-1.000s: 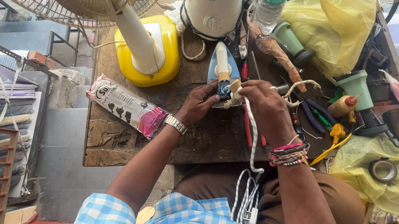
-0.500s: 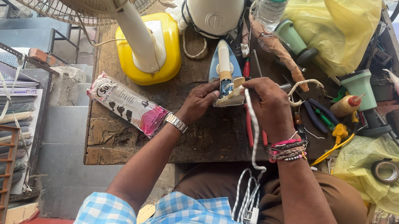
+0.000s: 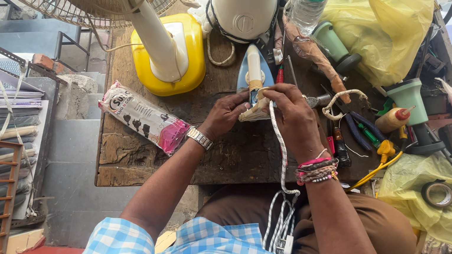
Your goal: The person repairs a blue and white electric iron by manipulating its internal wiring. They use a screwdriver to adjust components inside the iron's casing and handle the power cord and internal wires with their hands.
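A blue and cream clothes iron (image 3: 253,71) lies on the dark wooden workbench (image 3: 132,155). My left hand (image 3: 227,112), with a metal watch at the wrist, grips the rear end of the iron. My right hand (image 3: 293,114), wearing bead bracelets, closes over the same end and pinches the white braided cord (image 3: 280,153) where it enters the iron. The cord hangs down over my lap to a bundle by my checked shirt.
A fan with a yellow base (image 3: 168,53) and a white mixer body (image 3: 243,1) stand at the back. A pink and white packet (image 3: 142,117) lies left. Screwdrivers, pliers (image 3: 357,129), green parts, a glue bottle (image 3: 391,119), tape roll (image 3: 438,193) and yellow bags (image 3: 384,25) crowd the right.
Both hands have stayed on the rear of the iron; the right hand's fingers have shifted slightly on the cord. Nothing else has moved.
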